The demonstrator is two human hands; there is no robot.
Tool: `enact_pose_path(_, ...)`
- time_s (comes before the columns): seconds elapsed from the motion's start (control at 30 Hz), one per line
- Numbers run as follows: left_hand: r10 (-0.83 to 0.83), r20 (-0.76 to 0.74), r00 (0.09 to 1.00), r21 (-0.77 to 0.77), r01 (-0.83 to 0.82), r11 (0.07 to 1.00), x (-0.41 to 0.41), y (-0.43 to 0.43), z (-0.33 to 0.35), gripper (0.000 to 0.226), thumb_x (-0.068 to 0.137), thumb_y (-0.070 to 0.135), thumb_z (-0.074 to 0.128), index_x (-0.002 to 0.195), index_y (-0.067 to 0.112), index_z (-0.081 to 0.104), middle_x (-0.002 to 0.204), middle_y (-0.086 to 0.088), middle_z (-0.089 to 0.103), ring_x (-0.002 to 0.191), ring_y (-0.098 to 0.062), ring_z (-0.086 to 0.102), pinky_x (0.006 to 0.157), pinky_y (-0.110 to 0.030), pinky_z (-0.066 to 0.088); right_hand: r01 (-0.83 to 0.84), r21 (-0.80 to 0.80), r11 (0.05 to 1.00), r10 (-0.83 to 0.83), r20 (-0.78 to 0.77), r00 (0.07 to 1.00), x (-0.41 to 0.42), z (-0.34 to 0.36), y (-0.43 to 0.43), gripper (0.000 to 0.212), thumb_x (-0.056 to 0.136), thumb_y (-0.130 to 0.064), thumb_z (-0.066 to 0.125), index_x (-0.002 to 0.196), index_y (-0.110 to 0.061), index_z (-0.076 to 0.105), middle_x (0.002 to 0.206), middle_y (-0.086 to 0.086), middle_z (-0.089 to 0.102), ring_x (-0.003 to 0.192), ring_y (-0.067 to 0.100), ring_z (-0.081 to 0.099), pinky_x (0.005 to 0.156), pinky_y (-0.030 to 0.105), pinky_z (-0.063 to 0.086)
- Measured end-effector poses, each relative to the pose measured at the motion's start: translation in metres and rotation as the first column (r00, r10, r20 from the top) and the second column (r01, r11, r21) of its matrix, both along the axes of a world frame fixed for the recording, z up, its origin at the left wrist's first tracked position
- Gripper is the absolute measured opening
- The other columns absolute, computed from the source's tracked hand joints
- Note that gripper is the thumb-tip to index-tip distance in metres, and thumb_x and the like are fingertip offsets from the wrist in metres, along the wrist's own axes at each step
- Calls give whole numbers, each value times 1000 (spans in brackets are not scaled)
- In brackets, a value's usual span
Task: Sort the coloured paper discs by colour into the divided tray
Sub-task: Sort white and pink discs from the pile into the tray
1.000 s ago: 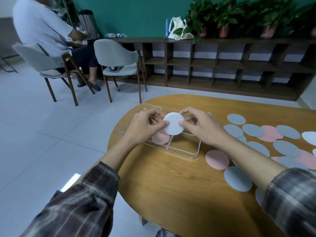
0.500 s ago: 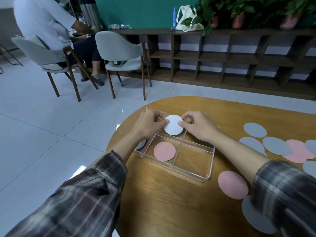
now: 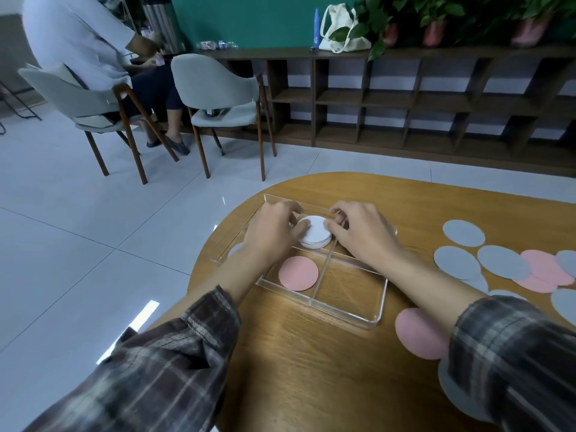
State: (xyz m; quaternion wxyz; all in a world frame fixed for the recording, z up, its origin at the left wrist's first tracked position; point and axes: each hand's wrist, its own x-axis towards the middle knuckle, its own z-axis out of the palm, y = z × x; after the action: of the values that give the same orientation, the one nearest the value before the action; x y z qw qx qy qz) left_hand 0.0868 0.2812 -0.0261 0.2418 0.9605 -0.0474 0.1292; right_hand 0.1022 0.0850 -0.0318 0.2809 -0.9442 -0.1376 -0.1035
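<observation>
Stack of round white discs (image 3: 315, 234) sits pinched between left hand (image 3: 273, 236) and right hand (image 3: 365, 236).

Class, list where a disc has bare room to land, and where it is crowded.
Free: the tray compartment right of the pink disc; the bare table between tray and sleeves. Crowded: the far compartment, where left hand and right hand grip the white stack; the overlapping loose discs at right.

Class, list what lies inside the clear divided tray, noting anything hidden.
Inside the clear tray: a stack of white discs pinched by the left hand and right hand, one pink disc, and a grey disc mostly hidden under the left wrist.
</observation>
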Motion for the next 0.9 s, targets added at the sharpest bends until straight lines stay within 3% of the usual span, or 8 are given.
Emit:
enact_pose_path(0.1,-28,43,999,16,27,1000,-9,-5,11,29,93,43,67,115,25,72,96,11,74,87,-16,68,78,-42,58,-23,29,999,22,19,1000,-12,11,-14,27,93,-39,69,118,-29,67,92,-14,68,85,10,62,73,35,55)
enact_pose_path(0.23,-198,-28,980,-35,197,980,-36,-23,30,37,93,42,71,128,31,66,98,13,75,85,-10,69,83,-38,57,-51,83,995,51,6,999,-38,25,-42,30,93,-40,70,121,-30,66,87,-13,68,76,1,60,73,36,56)
enact_pose_path(0.4,-372,-64,926,-7,372,928,-68,-62,47,41,93,38,75,131,31,64,92,13,75,76,-5,65,81,-30,54,-33,94,995,34,-8,999,-79,33,-92,29,91,-36,72,120,-31,67,87,-14,67,72,5,61,71,34,54)
enact_pose_path(0.6,-467,-60,882,-18,467,884,-93,-126,55,39,93,36,75,130,28,66,96,11,76,75,-9,67,83,-29,54,50,122,991,-48,-18,999,-127,33,-173,30,88,-24,75,118,-26,69,91,-14,68,73,4,61,65,10,40)
enact_pose_path(0.7,-513,-58,857,8,514,858,-102,-161,56,39,93,39,74,130,30,66,99,14,74,78,-7,67,82,-29,54,87,150,985,-85,-23,996,-154,36,-212,27,90,-24,73,117,-31,68,92,-14,68,74,3,59,69,12,40)
enact_pose_path(0.8,-535,-53,843,-5,536,844,-107,-197,54,38,92,43,73,128,33,66,103,16,72,80,-5,66,84,-37,57,98,201,975,-93,-32,995,-179,39,-251,26,93,-19,72,119,-23,70,92,-9,69,80,5,59,70,9,43)
enact_pose_path(0.9,-558,-61,828,-4,559,829,-114,-235,47,36,90,48,70,125,40,65,105,19,70,83,-3,67,88,-43,57,150,220,964,-145,-35,989,-201,35,-288,28,92,-18,71,120,-23,71,93,-11,69,83,10,63,78,20,51)
